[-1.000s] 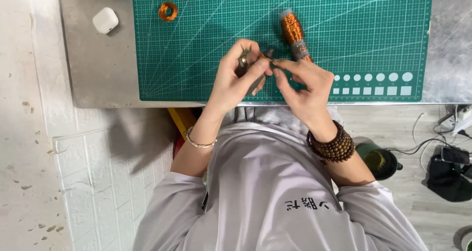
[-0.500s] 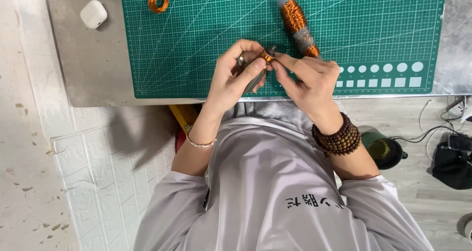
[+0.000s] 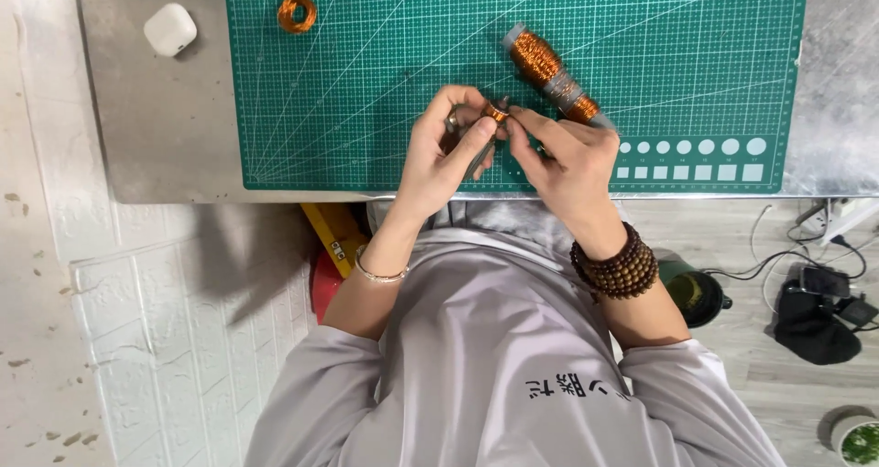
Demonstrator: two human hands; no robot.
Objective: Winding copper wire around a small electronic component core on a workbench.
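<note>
Together both hands (image 3: 508, 151) pinch a small copper wire coil (image 3: 496, 113).

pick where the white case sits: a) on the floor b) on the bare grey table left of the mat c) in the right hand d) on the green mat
b: the white case lies on the bare grey table, left of the green cutting mat, apart from both the left hand and the right hand.

Left hand (image 3: 449, 156): raised over the near edge of the desk, fingers curled, thumb and forefinger pinched together.
Right hand (image 3: 568, 160): just beside the left, fingertips meeting it, forefinger stretched toward it.
Wrists: both bent inward.
Forearms: bare, angled in from the elbows.
</note>
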